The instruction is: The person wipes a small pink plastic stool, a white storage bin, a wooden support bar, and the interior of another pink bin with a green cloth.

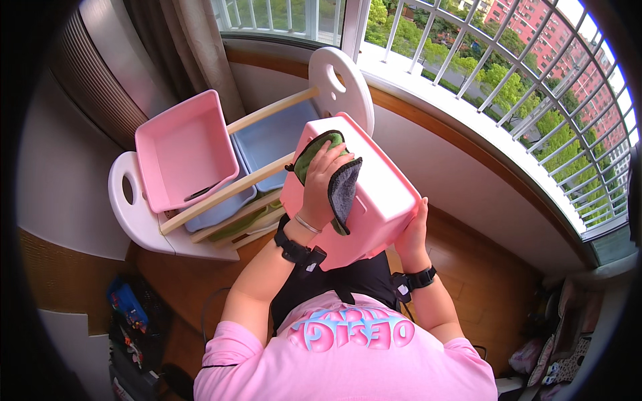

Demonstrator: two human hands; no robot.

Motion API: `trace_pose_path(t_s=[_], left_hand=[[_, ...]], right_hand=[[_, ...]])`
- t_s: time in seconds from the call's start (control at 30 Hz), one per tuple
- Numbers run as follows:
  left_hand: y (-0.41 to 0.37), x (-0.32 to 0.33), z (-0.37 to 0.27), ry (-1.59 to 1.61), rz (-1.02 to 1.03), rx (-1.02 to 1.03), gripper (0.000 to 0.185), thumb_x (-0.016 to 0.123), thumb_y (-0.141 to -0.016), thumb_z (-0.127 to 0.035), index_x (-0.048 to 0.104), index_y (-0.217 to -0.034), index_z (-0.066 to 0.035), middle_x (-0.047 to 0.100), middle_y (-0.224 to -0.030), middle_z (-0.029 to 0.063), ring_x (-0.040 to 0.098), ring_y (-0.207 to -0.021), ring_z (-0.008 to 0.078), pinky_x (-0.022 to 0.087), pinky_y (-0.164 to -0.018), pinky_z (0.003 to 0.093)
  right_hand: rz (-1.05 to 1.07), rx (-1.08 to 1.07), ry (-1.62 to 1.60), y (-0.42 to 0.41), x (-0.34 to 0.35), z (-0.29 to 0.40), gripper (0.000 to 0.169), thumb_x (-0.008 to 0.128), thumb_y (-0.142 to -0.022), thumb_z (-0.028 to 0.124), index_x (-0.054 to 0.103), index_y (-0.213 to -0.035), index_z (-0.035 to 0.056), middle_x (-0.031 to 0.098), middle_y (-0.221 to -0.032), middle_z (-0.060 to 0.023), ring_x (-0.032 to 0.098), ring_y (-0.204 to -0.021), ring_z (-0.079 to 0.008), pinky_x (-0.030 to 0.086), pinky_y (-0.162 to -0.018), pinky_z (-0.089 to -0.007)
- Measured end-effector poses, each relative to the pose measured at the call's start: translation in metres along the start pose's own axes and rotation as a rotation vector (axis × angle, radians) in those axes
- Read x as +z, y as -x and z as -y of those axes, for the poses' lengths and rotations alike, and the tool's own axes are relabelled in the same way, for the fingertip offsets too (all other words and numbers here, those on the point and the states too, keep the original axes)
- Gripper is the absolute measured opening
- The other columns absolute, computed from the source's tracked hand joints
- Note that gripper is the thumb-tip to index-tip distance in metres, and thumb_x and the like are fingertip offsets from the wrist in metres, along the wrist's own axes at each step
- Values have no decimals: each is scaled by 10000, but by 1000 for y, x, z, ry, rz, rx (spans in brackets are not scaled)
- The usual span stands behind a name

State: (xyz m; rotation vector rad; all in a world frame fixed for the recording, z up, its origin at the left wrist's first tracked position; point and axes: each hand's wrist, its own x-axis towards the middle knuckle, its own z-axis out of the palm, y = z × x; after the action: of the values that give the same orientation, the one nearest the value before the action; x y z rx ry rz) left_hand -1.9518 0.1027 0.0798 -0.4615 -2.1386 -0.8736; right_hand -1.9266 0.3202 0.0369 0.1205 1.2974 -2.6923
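Note:
My left hand point(323, 183) presses a green and grey microfiber cloth point(345, 193) against the side of a pink plastic bin point(383, 175). The bin is tipped, its flat base facing up and away from me, above my lap. On its right side, my right hand point(414, 235) grips a lower edge, the fingers partly hidden behind it. To the left, another pink bin point(183, 150) rests tilted on a storage rack with white end panels point(120, 200) and wooden rails point(266, 175). A slim black object point(201, 191) lies inside that bin. Blue bins point(281, 130) sit in the rack.
A barred window with a white sill point(451, 95) curves along the right. Grey curtains point(200, 50) hang at the back left. On the floor at lower left stands a blue container point(128, 306) with small items. Bags point(526, 356) lie at lower right.

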Motion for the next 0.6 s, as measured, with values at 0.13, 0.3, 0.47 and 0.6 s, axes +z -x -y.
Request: trace_pose_path(t_s=[0.13,0.3,0.47,0.6], left_hand=[[1,5,39,-70,-55,-12,420,522,-900,-55,508,-1317,-8,455,-1424,146,383,-1370,296,266,-1175,369],[13,14,54,-22,-145,-119,564,540,-930,-114,334,-1445,-10,223,-1549,191,216,-1447,343,196,-1191,412],[33,15,11,-13,-165,-194,699,602,-910,-248,280,-1476,6,154,-1544,272,164,-1428,461,204,-1159,508],[44,14,2,-140,-53,-82,613,603,-900,-250,392,-1413,12,299,-1480,276,258,-1380,488,246,-1133,543]], right_hand=[[-1,-48,20,-3,9,-8,628,326,-1012,551,501,-1341,45,566,-1326,-70,505,-1239,-217,368,-1055,-357],[12,-67,36,-8,15,-12,624,329,-1022,542,493,-1347,36,551,-1328,-73,486,-1241,-216,357,-1060,-359],[12,-68,46,-13,18,-12,632,342,-1012,552,500,-1337,33,565,-1320,-75,508,-1229,-219,365,-1056,-355],[44,-22,8,-8,26,-7,636,347,-1009,550,501,-1335,27,565,-1335,-85,516,-1236,-226,365,-1062,-360]])
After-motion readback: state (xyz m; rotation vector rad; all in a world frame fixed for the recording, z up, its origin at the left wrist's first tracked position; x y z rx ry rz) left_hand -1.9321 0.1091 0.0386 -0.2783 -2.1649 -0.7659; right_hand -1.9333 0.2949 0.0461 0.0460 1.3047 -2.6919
